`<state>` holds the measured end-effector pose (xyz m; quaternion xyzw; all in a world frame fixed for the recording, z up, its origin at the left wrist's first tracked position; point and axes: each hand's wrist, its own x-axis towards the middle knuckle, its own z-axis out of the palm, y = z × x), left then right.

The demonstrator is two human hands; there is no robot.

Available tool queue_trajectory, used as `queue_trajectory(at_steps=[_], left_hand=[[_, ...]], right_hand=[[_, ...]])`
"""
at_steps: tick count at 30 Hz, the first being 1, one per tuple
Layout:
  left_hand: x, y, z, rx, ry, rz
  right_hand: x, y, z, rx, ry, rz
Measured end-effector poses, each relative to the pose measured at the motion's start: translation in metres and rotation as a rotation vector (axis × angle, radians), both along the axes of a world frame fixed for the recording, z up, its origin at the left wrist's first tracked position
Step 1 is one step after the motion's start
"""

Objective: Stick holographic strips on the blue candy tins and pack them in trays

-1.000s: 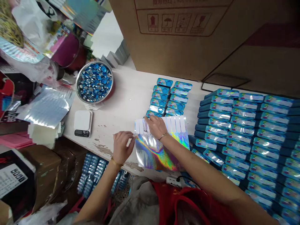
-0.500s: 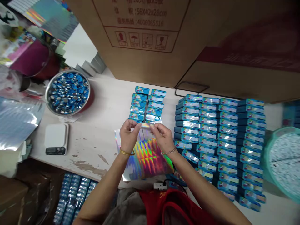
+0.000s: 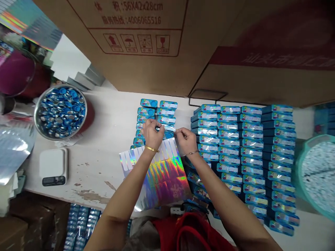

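My left hand (image 3: 152, 134) and my right hand (image 3: 186, 140) are closed in pinches at the two ends of a small shiny sticker strip (image 3: 168, 128). The strip lies over one of the small blue boxes in the right-hand column of a two-column group; whether it is pressed down I cannot tell. A blue box (image 3: 148, 103) at the top of the left column has a round recess, while the box (image 3: 168, 104) beside it bears a silvery strip. Under my forearms is a holographic sticker sheet (image 3: 167, 177), with pale label shapes along its upper edge.
Rows of blue boxes (image 3: 227, 143) stand to the right, near a green tub (image 3: 298, 174) of whitish pieces. At left are a metal bowl (image 3: 36, 122) of blue-and-silver caps and a white scale (image 3: 52, 163). Large cartons (image 3: 146, 75) rise behind; a wire stand (image 3: 208, 94) sits before them.
Both hands have carried the strip from above the sheet onto a box in the right column. The sheet now lies tilted, covering the lower boxes. The view has shifted slightly.
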<state>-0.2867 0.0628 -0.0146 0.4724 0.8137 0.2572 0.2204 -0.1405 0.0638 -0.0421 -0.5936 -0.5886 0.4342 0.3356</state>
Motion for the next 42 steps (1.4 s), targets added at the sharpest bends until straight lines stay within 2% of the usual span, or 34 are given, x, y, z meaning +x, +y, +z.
queue_trajectory(at_steps=[3,6,9,11,15,19,23,26,28,30,32,35,37,38,42], left_hand=[[0.003,0.002,-0.004,-0.026,0.086,-0.031],[0.005,0.002,-0.007,-0.06,0.17,-0.05],[0.006,0.001,-0.006,-0.075,0.228,0.028],[0.006,0.0,-0.005,-0.098,0.241,0.095],[0.005,0.002,-0.004,-0.134,0.211,0.137],[0.006,0.003,-0.006,-0.109,0.132,0.176],[0.008,0.006,-0.006,-0.09,0.096,0.211],[0.002,-0.001,0.0,-0.077,0.087,0.177],[-0.01,-0.022,0.006,-0.022,0.073,0.133],[-0.028,-0.057,0.012,0.063,0.075,0.129],[-0.046,-0.105,0.016,0.122,0.089,0.215],[-0.063,-0.181,0.022,-0.02,-0.05,0.409],[-0.062,-0.224,0.027,-0.183,-0.233,0.402],[-0.058,-0.242,0.032,-0.211,-0.307,0.395],[-0.037,-0.288,0.054,-0.044,-0.51,0.436]], right_hand=[[0.0,0.003,-0.011,-0.01,-0.023,0.004],[-0.001,0.006,-0.023,-0.087,0.03,-0.014],[-0.003,0.004,-0.03,-0.166,0.148,-0.111],[-0.004,-0.001,-0.031,-0.163,0.205,-0.145],[-0.001,-0.01,-0.026,-0.121,0.225,0.002],[0.007,-0.008,-0.02,-0.099,0.098,0.175],[0.016,-0.012,-0.011,-0.056,-0.016,0.184],[0.024,-0.03,-0.004,-0.158,-0.032,0.21],[0.028,-0.044,0.003,-0.218,-0.002,0.244],[0.031,-0.058,0.011,-0.208,0.024,0.223],[0.031,-0.071,0.019,-0.179,0.044,0.178],[0.027,-0.09,0.03,-0.183,0.094,0.11],[0.023,-0.104,0.036,-0.212,0.145,0.056],[0.022,-0.112,0.039,-0.223,0.17,0.033],[0.023,-0.145,0.05,-0.189,0.22,-0.029]])
